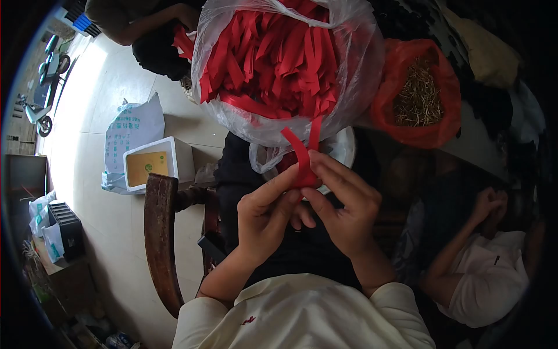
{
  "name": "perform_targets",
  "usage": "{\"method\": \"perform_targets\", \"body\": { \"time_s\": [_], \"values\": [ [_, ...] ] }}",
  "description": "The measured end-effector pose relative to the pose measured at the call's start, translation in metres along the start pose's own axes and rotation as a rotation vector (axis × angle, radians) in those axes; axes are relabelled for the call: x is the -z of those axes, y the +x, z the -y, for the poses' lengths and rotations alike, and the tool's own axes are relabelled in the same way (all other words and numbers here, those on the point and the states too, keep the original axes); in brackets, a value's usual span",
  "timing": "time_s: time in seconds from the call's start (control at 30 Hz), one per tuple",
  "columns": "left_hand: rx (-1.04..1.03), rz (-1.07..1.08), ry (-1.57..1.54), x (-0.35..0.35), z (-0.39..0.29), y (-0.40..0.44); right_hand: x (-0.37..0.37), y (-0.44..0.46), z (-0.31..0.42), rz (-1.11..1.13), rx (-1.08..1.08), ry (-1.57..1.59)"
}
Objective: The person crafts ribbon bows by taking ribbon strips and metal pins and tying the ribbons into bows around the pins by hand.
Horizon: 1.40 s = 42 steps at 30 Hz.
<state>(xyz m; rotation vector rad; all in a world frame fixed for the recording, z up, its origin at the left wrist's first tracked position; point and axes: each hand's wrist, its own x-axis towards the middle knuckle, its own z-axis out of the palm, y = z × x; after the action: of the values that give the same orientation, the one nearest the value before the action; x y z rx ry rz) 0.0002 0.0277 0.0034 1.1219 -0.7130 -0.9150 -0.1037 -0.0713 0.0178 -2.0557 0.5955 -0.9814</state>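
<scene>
A strip of red ribbon (304, 166) is held between my two hands above my lap, its two ends sticking up in a V. My left hand (268, 212) pinches the folded part from the left with thumb and forefinger. From the other side, my right hand (347, 203) is closed on the same ribbon, fingertips at its upper right edge. Just beyond them, a clear plastic bag (357, 64) is full of cut red ribbon strips (273, 58). Part of a pale round bowl (347, 148) shows below the bag, mostly hidden.
An orange-red bag (386, 96) of thin golden pieces (419, 96) stands at the right. A white foam box (185, 160) is on the tiled floor, beside a wooden chair arm (161, 244). One person sits at the right (482, 279), another at the upper left (142, 29).
</scene>
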Motion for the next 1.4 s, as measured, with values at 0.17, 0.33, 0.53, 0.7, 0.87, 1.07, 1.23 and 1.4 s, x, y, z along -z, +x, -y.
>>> {"method": "perform_targets", "body": {
  "time_s": [0.17, 0.33, 0.53, 0.7, 0.87, 1.07, 1.23, 1.4],
  "values": [
    [0.011, -0.036, 0.116, -0.004, -0.01, 0.0, 0.007, 0.005, -0.008, 0.117, -0.154, 0.401],
    [0.025, 0.042, 0.019, 0.013, -0.011, 0.011, 0.015, 0.006, 0.006, 0.109, 0.419, -0.407],
    [0.155, 0.185, -0.115, 0.016, -0.009, 0.018, 0.019, 0.004, 0.0, 0.05, 0.239, -0.199],
    [0.064, 0.165, 0.216, 0.018, -0.015, 0.017, 0.021, 0.004, -0.005, 0.259, -0.065, 0.239],
    [-0.112, 0.188, 0.323, 0.017, -0.012, 0.019, 0.018, 0.0, 0.001, 0.216, -0.187, 0.293],
    [0.212, 0.326, -0.21, 0.023, -0.011, 0.016, 0.035, 0.022, 0.005, 0.427, -0.057, 0.378],
    [0.322, 0.169, -0.599, 0.014, -0.004, 0.014, 0.026, 0.032, -0.002, 0.31, 0.311, 0.245],
    [-0.187, -0.141, 0.366, 0.019, -0.007, 0.021, 0.029, 0.013, 0.006, 0.342, 0.313, 0.129]
  ]
}}
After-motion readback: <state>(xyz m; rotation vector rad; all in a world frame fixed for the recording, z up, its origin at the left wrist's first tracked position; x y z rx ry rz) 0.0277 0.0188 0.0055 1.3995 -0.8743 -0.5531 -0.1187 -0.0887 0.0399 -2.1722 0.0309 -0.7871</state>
